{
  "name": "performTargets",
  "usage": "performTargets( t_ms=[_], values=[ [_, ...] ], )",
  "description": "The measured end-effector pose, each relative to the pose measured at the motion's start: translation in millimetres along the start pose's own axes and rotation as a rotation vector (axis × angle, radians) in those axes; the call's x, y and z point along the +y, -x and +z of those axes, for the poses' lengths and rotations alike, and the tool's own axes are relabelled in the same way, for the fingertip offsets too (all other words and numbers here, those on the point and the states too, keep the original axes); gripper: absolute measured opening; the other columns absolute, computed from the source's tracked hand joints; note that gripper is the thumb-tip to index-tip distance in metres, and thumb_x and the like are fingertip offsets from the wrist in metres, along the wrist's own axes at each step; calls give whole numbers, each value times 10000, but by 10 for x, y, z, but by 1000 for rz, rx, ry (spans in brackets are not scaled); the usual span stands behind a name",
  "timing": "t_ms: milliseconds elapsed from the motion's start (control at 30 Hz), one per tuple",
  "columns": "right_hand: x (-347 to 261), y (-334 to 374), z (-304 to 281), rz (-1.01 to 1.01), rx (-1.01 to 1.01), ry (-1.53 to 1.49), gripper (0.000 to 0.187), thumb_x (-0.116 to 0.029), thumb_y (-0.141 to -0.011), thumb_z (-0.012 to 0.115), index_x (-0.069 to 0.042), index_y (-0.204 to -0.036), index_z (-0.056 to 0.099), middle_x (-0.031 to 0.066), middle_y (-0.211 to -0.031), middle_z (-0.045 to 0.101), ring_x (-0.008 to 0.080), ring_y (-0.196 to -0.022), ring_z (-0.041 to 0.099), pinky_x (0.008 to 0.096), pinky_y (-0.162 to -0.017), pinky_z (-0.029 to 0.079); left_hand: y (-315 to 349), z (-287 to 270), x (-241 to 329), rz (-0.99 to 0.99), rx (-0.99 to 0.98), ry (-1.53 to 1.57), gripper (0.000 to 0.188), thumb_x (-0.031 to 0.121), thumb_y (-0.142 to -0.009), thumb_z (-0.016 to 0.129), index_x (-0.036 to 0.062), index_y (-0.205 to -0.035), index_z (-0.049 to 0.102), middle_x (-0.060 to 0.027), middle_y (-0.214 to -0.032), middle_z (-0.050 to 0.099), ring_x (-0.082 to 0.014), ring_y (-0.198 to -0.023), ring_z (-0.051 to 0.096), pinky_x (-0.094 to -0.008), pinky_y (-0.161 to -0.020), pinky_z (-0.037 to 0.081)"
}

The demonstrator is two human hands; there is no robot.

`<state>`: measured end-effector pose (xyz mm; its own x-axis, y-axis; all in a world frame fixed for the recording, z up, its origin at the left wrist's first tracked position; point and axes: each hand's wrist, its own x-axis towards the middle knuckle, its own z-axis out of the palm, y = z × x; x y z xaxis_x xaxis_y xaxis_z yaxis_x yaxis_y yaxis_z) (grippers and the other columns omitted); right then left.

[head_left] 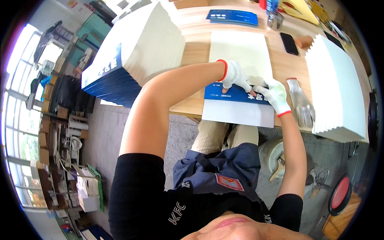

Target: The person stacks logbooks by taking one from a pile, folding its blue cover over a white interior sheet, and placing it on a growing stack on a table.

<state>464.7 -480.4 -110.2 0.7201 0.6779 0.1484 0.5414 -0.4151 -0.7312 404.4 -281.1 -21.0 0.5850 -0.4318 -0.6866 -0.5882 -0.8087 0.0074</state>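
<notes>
A pale sheet with a blue printed band lies before me, its light lower flap reaching past the table's near edge. Both my hands wear white knit gloves with red cuffs, some fingertips bare. My left hand rests on the blue band with fingers apart, thumb and a fingertip touching it. Close beside it, my right hand lies over the band's right end, fingers stretched toward the left hand. Nothing gripped shows in either hand; the right palm's underside is hidden.
A tall stack of white sheets with blue bands stands at left, a white stack at right. An unworn glove, a black phone, blue printed cards and a metal cup share the table.
</notes>
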Motion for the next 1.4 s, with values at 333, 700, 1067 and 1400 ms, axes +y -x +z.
performTargets(
  t_ms=[333,700,1067,1400],
  values=[
    [773,557,-590,58,325,778,367,-268,-907,621,-195,-1266,604,60,-1168,638,290,-1078,601,427,-905,483,-158,-23,77,-65,-96,109,1249,5,-552,887,528,-1511,280,-68,-1410,515,-354,-1220,569,-435,-989,488],
    [-57,189,123,-755,-189,409,236,-160,-785,635,-128,-1018,657,35,-969,618,238,-940,608,373,-794,472,-133,111,-206,18,47,129,1060,-6,-605,806,418,-1487,399,-76,-1335,609,-342,-1140,613,-441,-887,504],
    [-768,7,1722,-600,-326,611,463,-291,-836,654,-166,-1275,580,48,-1291,582,244,-1209,545,363,-986,462,-620,564,-413,246,256,60,1081,58,-613,837,441,-1501,354,-88,-1360,602,-348,-1154,608,-467,-895,491],
    [198,457,115,-678,-68,357,422,-50,-711,667,-104,-1129,657,94,-1050,632,322,-979,598,437,-850,472,-654,539,-441,247,114,9,1084,130,-577,907,383,-1487,374,-90,-1372,591,-366,-1140,616,-481,-894,493]
  ],
)
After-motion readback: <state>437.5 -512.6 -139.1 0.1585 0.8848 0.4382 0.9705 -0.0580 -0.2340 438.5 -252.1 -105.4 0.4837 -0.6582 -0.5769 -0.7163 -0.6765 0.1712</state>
